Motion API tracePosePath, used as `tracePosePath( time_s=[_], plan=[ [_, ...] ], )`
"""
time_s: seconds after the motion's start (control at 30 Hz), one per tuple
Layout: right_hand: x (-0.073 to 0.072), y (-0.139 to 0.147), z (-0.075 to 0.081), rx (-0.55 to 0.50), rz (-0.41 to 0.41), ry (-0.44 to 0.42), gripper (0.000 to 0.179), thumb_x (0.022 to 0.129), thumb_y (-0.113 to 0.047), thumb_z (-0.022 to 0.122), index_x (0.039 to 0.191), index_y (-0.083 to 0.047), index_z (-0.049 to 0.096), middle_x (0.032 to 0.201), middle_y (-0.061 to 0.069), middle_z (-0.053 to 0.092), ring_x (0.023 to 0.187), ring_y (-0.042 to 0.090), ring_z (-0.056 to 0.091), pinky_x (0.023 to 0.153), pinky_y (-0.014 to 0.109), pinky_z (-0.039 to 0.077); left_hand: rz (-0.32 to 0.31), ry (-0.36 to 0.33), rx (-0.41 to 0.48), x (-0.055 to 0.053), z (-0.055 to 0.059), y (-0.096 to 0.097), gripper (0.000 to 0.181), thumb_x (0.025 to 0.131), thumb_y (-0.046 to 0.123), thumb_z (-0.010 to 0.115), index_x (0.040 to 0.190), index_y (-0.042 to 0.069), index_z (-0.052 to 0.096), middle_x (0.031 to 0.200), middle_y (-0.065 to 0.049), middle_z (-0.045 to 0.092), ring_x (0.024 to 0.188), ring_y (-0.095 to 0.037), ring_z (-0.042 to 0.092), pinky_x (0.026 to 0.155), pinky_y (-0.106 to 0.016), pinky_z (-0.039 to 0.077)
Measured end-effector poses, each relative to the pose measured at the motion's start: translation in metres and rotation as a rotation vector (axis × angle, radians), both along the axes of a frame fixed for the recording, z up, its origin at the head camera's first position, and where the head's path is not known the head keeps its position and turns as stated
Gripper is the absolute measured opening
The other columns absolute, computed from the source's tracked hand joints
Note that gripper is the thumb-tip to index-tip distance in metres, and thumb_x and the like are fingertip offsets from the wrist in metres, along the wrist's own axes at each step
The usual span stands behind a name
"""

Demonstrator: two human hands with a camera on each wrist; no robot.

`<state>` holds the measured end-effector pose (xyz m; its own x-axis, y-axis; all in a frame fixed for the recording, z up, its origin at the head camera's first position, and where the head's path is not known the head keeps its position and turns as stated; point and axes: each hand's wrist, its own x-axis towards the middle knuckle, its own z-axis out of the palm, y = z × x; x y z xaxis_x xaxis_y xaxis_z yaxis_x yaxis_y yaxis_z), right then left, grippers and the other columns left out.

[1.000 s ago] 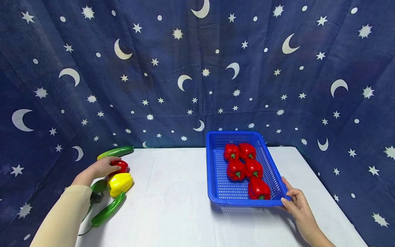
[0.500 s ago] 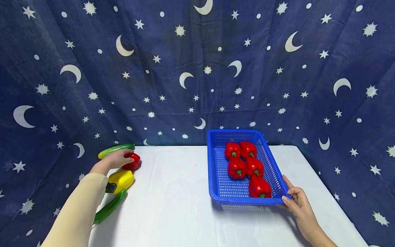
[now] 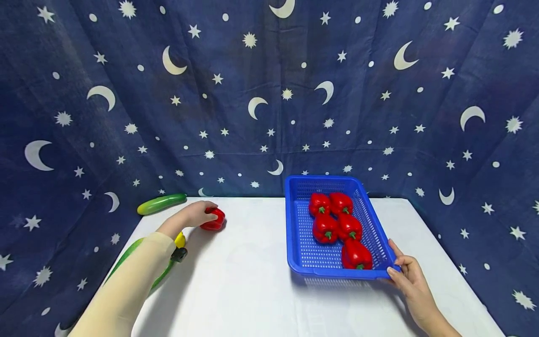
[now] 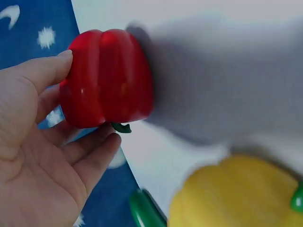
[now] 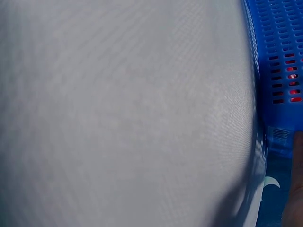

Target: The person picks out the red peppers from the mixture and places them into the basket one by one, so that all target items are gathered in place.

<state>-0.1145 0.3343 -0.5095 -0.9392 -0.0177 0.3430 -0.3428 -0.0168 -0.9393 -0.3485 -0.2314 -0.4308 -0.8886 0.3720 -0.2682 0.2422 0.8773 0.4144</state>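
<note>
My left hand (image 3: 197, 214) holds a red bell pepper (image 3: 214, 220) above the left part of the table. In the left wrist view the fingers and thumb curl round this red pepper (image 4: 108, 78), its green stem pointing down in the picture. On the right, my right hand (image 3: 410, 285) grips the near right corner of a blue perforated basket (image 3: 309, 270), thumb on the rim. Several red bell peppers (image 3: 324, 228) lie inside the basket. Only a sliver of that hand (image 5: 294, 194) shows in the right wrist view, beside the basket wall (image 5: 279, 116).
A green and yellow cucumber-like vegetable (image 3: 162, 204) lies at the table's back left. My sleeve mostly covers a yellow bell pepper (image 3: 180, 240), a dark stem end (image 3: 179, 254) and long green vegetables (image 3: 162, 276). A star-and-moon curtain (image 3: 236, 140) stands behind the white table (image 3: 244, 262).
My left hand has carried the red pepper rightward from beside the yellow pepper, and the sleeve now covers more of the vegetables. My right hand stays on the basket corner.
</note>
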Motion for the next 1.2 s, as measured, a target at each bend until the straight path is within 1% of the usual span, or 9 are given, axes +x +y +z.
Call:
tracePosePath(
  time_s=[0.2,0.43,0.53,0.63,0.73,0.87,1.0,1.1,1.2],
  plan=[
    [0.001,0.002,0.000,0.043,-0.012,-0.030,0.014,0.106,0.007,0.041,0.116,-0.003,0.037,0.168,-0.004,0.025,0.134,0.000,0.046,0.087,0.024,0.056,-0.050,0.042,0.000,0.013,0.002,0.025,0.049,0.099,0.023,0.066,0.139,-0.004,0.058,0.133,-0.020,0.062,0.119,-0.033,0.058,0.107,-0.051,0.044],
    [0.001,0.002,0.000,0.064,-0.018,-0.043,0.013,0.107,0.004,0.041,0.117,-0.003,0.037,0.169,0.000,0.021,0.134,0.000,0.046,0.089,0.023,0.056,-0.049,0.037,-0.018,0.030,0.004,0.045,0.046,0.097,0.023,0.068,0.135,-0.001,0.062,0.127,-0.016,0.066,0.116,-0.031,0.060,0.105,-0.050,0.046],
    [0.001,0.002,0.000,0.048,-0.009,-0.024,0.013,0.106,0.006,0.041,0.116,-0.003,0.037,0.169,0.000,0.022,0.134,0.002,0.047,0.088,0.024,0.056,-0.047,0.043,-0.070,0.035,0.007,0.051,0.046,0.096,0.025,0.068,0.135,0.001,0.063,0.127,-0.015,0.066,0.115,-0.031,0.060,0.103,-0.051,0.047],
    [0.002,0.001,0.000,0.026,0.001,-0.007,0.014,0.105,0.008,0.040,0.116,-0.001,0.037,0.169,0.001,0.023,0.135,0.004,0.048,0.088,0.025,0.056,-0.030,0.053,-0.145,0.039,0.011,0.054,0.050,0.095,0.029,0.067,0.138,0.004,0.061,0.130,-0.014,0.065,0.114,-0.030,0.060,0.100,-0.052,0.049],
    [0.002,0.001,0.000,0.014,0.002,-0.002,0.014,0.105,0.009,0.040,0.115,0.001,0.037,0.169,0.002,0.024,0.135,0.005,0.048,0.088,0.025,0.056,0.008,0.047,-0.208,0.040,0.015,0.054,0.055,0.095,0.034,0.066,0.142,0.007,0.058,0.130,-0.013,0.065,0.109,-0.029,0.060,0.094,-0.054,0.050],
    [0.001,0.001,0.000,0.018,-0.006,-0.004,0.014,0.105,0.009,0.040,0.115,0.001,0.036,0.169,0.002,0.024,0.135,0.004,0.048,0.087,0.025,0.057,0.066,0.025,-0.243,0.042,0.020,0.051,0.055,0.095,0.041,0.063,0.139,0.008,0.061,0.115,-0.007,0.068,0.098,-0.025,0.061,0.086,-0.051,0.051],
    [0.000,0.002,0.000,0.016,-0.006,-0.003,0.014,0.105,0.009,0.040,0.115,0.000,0.037,0.168,0.001,0.025,0.135,0.004,0.048,0.086,0.025,0.057,0.082,-0.004,-0.236,0.043,0.023,0.046,0.052,0.096,0.046,0.061,0.132,0.009,0.064,0.103,-0.002,0.067,0.092,-0.022,0.061,0.083,-0.048,0.050],
    [0.000,0.002,-0.001,0.013,-0.006,-0.003,0.015,0.105,0.010,0.040,0.115,-0.002,0.038,0.168,0.001,0.025,0.135,0.004,0.048,0.085,0.025,0.057,0.073,-0.034,-0.197,0.041,0.023,0.040,0.057,0.098,0.048,0.059,0.135,0.004,0.063,0.114,-0.007,0.068,0.099,-0.026,0.062,0.089,-0.050,0.051],
    [0.000,0.001,-0.001,0.010,-0.007,-0.003,0.015,0.105,0.010,0.040,0.115,-0.002,0.038,0.168,0.000,0.026,0.135,0.004,0.047,0.086,0.025,0.057,0.049,-0.082,-0.080,0.037,0.022,0.032,0.062,0.100,0.041,0.056,0.147,0.001,0.051,0.139,-0.019,0.058,0.120,-0.034,0.058,0.103,-0.055,0.045]
  ],
)
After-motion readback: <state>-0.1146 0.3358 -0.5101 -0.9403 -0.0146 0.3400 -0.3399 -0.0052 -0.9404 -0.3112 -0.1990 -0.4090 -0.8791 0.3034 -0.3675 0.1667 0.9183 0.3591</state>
